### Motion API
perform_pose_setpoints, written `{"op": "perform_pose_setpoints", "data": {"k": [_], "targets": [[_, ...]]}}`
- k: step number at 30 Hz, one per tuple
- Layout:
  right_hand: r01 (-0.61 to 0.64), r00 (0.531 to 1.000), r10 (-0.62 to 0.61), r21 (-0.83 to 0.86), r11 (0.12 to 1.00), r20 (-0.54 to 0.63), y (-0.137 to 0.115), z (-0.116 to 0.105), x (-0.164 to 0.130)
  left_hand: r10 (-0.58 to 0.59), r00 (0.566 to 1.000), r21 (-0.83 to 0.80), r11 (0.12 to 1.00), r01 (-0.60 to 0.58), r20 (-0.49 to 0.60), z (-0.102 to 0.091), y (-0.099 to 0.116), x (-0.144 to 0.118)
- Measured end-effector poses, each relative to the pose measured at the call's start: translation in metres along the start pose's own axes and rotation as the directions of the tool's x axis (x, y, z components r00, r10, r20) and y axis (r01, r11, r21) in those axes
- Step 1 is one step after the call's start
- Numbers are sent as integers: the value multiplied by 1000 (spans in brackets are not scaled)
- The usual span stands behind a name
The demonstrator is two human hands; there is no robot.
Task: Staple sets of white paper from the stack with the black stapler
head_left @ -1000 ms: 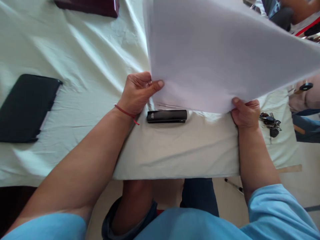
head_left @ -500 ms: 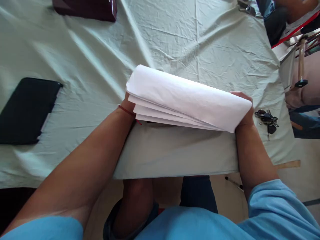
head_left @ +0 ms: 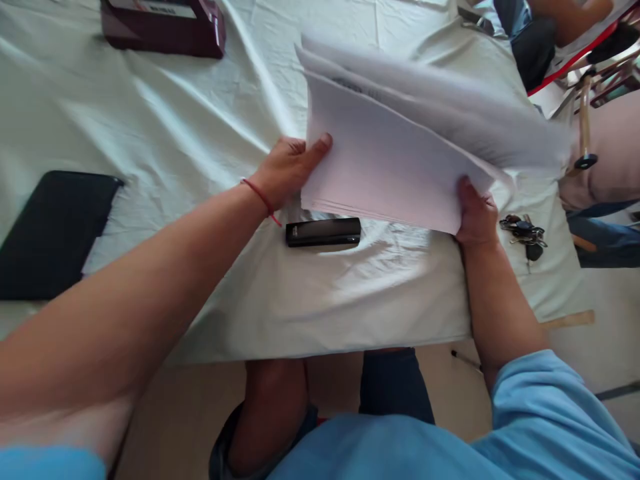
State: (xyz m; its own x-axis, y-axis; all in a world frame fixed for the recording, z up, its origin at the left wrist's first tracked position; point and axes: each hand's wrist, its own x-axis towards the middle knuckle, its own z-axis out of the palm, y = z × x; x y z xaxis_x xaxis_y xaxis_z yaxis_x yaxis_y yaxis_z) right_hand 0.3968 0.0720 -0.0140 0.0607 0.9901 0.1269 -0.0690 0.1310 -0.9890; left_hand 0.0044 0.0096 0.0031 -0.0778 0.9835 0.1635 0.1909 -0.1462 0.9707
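Several white paper sheets (head_left: 380,153) are held up over the cloth-covered table, tilted, their upper parts fanned apart and blurred. My left hand (head_left: 293,167), with a red thread on its wrist, grips their left edge, thumb on the near face. At the lower right corner my right hand (head_left: 477,212) pinches the sheets, thumb in front; its other fingers are mostly hidden behind the paper. Dark printing shows faintly between the upper sheets. Just below the papers lies a small black stapler-like oblong (head_left: 323,232), whose kind I cannot make out for certain.
A pale cloth (head_left: 200,120) covers the table. At the left lies a black flat case (head_left: 55,233), and a maroon box (head_left: 163,30) stands at the back left. A bunch of keys (head_left: 525,233) rests near the right edge. Another person (head_left: 607,147) is beyond that edge.
The papers have swung upright from a folded-over position, their tops fanning away. My left hand has come into view at their left edge. The black oblong beneath is now uncovered.
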Motion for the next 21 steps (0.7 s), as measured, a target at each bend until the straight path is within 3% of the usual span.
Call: {"op": "perform_pose_setpoints", "data": {"k": [3,7,13,16,21], "targets": [[71,997,-70,33,997,-26,-6,11,-9,35,997,-140,989,-44,-66,9,-3,6],[149,987,-145,55,987,-67,-14,15,-13,173,971,-218,954,-207,-166,16,-4,3],[156,988,-155,147,977,-19,-26,13,-18,349,915,-359,843,-400,-201,3,3,8],[124,992,-128,170,978,12,-30,14,-21,279,941,-369,867,-333,-194,0,5,2],[143,988,-131,178,974,-81,-31,16,-22,102,993,-228,970,-86,55,5,13,-23]]}}
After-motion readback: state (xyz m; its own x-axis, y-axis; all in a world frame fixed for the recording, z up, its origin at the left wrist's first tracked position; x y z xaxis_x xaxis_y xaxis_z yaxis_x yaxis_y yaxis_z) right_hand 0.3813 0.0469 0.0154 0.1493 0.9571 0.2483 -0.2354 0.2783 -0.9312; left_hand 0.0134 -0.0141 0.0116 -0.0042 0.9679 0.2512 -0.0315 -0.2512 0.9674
